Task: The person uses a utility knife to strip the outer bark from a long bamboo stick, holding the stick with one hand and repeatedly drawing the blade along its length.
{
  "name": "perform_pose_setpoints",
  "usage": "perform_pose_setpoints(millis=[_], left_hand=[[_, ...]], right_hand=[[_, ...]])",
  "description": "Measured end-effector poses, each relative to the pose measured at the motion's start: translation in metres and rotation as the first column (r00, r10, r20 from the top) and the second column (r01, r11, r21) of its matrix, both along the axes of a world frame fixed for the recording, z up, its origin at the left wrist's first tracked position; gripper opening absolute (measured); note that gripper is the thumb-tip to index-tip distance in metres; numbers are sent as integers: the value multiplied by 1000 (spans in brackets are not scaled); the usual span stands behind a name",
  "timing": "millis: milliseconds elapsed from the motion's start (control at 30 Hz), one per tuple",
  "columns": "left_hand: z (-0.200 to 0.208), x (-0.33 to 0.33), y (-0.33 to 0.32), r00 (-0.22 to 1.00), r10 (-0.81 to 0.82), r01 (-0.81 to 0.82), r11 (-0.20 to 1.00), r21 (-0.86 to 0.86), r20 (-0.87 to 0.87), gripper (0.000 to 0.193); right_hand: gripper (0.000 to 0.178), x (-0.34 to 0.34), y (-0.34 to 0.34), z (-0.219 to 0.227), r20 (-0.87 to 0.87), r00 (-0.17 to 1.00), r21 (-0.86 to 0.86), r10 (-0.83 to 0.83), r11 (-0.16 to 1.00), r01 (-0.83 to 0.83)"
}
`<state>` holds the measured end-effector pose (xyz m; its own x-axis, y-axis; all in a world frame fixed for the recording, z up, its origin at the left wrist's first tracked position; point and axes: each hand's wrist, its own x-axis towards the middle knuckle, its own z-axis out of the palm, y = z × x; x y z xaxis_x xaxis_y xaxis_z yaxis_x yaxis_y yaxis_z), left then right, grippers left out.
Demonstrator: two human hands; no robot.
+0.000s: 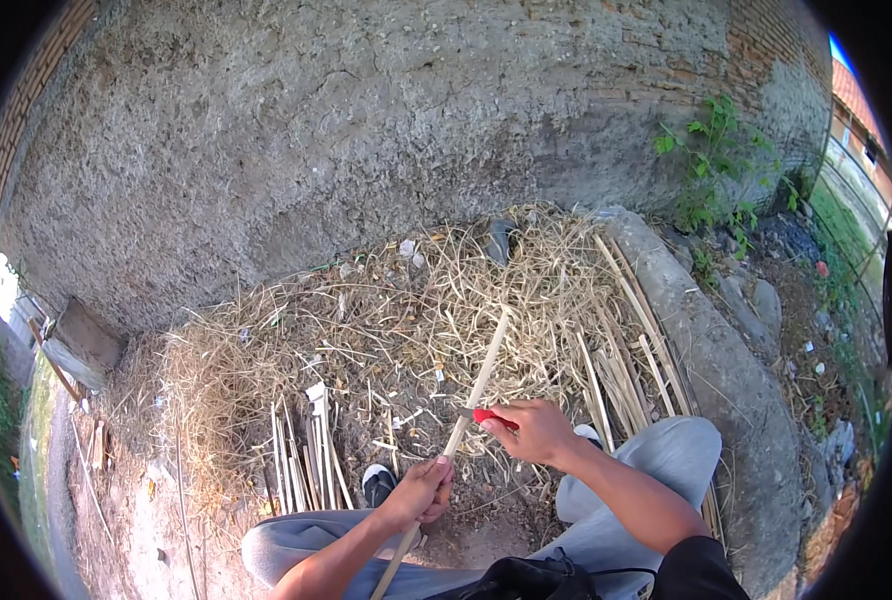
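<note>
I have the left hand (422,494) closed around a pale wooden stick (484,374), which slants from below that fist up beyond it. The right hand (538,432) grips a red-handled knife (485,415), blade against the stick, just above the left.

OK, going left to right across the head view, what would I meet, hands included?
Block at the wall's foot → left bunch of sticks → left hand → right hand gripping a red-handled tool → right bunch of sticks → tiled roof.
</note>
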<state>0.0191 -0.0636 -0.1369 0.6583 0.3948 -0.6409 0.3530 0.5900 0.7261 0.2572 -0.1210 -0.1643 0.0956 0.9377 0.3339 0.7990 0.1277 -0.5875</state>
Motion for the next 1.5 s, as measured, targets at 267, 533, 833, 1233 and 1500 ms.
perform_pose_setpoints(millis=[267, 533, 833, 1233, 1500], left_hand=[[4, 1, -8, 999, -25, 25, 1000, -19, 33, 36], [5, -6, -15, 999, -41, 40, 998, -45, -18, 36], [-10, -21, -3, 998, 25, -7, 962, -275, 65, 36], [-13, -9, 9, 988, -17, 73, 928, -366, 154, 42], [4, -8, -3, 994, 5, 37, 928, -372, 111, 42]], right_hand=[[38, 10, -3, 14, 19, 986, 88, -163, 983, 161], [36, 55, 21, -6, 143, 922, -38, -361, 929, 369], [31, 59, 27, 7, -191, 872, -90, -451, 892, 442], [39, 11, -5, 15, -32, 999, -32, -13, 999, 12], [35, 31, -2, 18, 101, 985, -86, -137, 986, 146]])
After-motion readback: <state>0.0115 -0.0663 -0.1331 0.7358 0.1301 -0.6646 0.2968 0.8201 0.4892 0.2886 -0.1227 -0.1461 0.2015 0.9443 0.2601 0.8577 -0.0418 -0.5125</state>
